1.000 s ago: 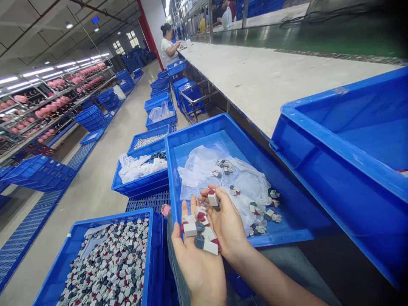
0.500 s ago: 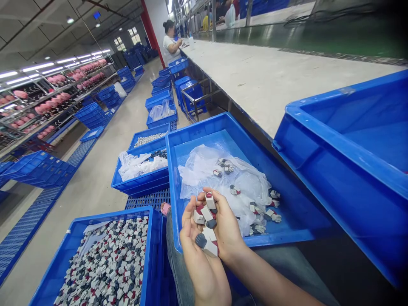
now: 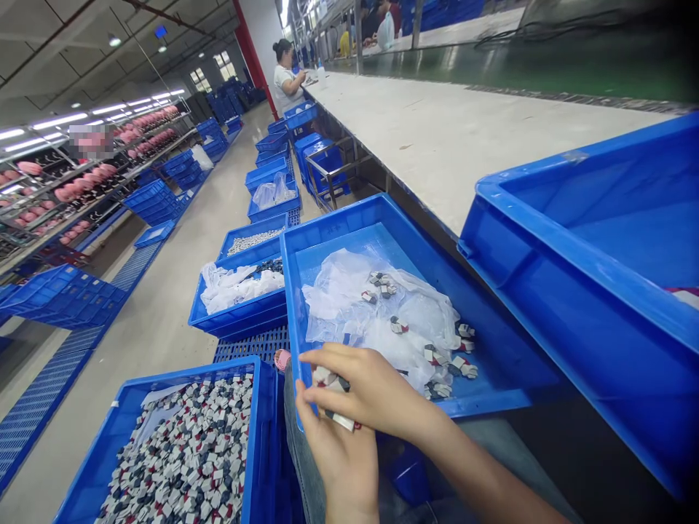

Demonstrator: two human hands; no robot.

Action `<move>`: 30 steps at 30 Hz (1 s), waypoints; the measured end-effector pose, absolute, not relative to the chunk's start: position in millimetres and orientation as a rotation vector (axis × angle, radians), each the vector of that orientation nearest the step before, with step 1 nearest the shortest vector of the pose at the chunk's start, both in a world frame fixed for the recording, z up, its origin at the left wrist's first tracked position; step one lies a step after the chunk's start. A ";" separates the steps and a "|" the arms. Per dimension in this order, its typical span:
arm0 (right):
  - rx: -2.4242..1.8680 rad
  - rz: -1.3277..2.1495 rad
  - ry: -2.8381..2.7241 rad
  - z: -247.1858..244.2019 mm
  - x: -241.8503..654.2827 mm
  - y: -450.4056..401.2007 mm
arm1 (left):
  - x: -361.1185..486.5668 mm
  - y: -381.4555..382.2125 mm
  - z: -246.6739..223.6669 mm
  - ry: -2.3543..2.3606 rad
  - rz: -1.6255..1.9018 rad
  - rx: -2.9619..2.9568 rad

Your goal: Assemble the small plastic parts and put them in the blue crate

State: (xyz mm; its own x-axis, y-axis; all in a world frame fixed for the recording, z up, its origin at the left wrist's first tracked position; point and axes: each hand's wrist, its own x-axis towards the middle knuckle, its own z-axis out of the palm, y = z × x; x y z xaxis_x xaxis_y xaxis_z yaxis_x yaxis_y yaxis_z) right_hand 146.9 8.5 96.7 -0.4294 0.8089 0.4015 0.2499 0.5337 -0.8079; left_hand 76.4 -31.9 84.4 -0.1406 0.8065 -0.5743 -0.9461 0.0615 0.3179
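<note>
Several small white, dark grey and red pieces (image 3: 343,420) lie between my two hands. My left hand (image 3: 338,455) is cupped below them, palm up. Over them curves my right hand (image 3: 371,382), its fingers covering part of the pile. Both hands are above the near left edge of a blue tray (image 3: 376,211), which holds a crumpled translucent plastic bag (image 3: 349,291) with some loose pieces (image 3: 464,366) on and beside it. At the lower left, a blue crate (image 3: 123,407) is full of similar pieces (image 3: 186,444).
A larger blue bin (image 3: 518,240) stands at the right beside a long white table (image 3: 404,131). More blue crates (image 3: 234,313) line the floor ahead. A person (image 3: 287,80) is at the table's far end. Shelves with pink items (image 3: 87,182) run along the left.
My right hand has turned over from beside the pieces to on top of them, hiding more of them. Both hands have shifted slightly left and down.
</note>
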 end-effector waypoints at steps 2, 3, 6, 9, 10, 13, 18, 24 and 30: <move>-0.870 0.747 -2.136 97.2 148.2 8.2 | 73.9 -32.0 82.2 0.729 1.523 -0.207; -0.878 0.717 -2.187 97.4 148.1 8.1 | 73.5 -31.9 80.9 0.721 1.520 -0.202; -0.898 0.703 -2.269 98.7 146.7 8.0 | 73.9 -31.5 77.0 0.752 1.538 -0.201; -0.922 0.726 -2.317 101.0 146.9 8.3 | 75.3 -31.7 72.9 0.788 1.542 -0.146; -0.933 0.737 -2.329 101.7 147.6 8.5 | 75.9 -32.0 71.5 0.796 1.539 -0.122; -0.978 0.782 -2.375 101.5 150.5 9.3 | 77.7 -33.4 67.6 0.807 1.521 -0.065; -1.128 0.868 -2.404 95.2 150.4 8.0 | 78.3 -35.8 57.8 0.886 1.520 -0.069; -1.177 1.037 -2.251 91.9 146.3 5.4 | 75.1 -36.1 45.8 0.954 1.523 -0.050; -0.990 1.273 -1.959 93.2 150.2 7.1 | 69.8 -28.4 50.9 0.987 1.641 -0.058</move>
State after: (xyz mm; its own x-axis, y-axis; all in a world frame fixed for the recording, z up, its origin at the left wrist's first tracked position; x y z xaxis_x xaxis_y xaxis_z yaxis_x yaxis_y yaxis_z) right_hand 150.2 7.1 93.2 -0.5458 0.8340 0.0814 0.2644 0.2636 -0.9277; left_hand 69.8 -28.4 50.9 -0.3367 0.7851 -0.5199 -0.8272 0.0172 0.5617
